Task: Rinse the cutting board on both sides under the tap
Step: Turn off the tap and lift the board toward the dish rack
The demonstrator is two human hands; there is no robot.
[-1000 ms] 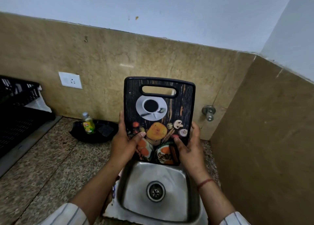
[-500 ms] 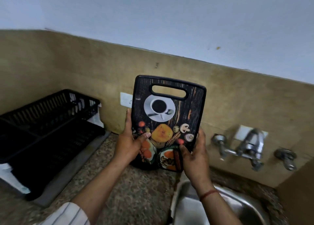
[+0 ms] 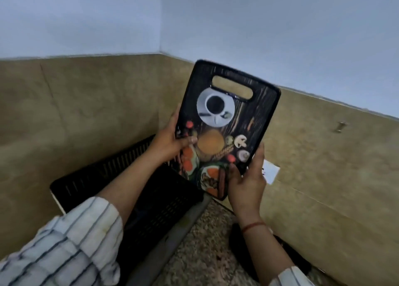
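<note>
Dark printed cutting board (image 3: 228, 121) stands upright, handle slot above the grip; left hand (image 3: 170, 141) and right hand (image 3: 246, 182) clamp its lower side edges, thumbs on the print. That two-sided hold probably steadies it over the black dish rack (image 3: 151, 199) below.

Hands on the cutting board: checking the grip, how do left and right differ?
The left hand grips the cutting board by its left edge midway up, thumb across the printed face; the right hand grips lower, near the bottom right corner. The right wrist wears a red thread; the left wrist is bare. Both hold the board up, slightly tilted.
</note>
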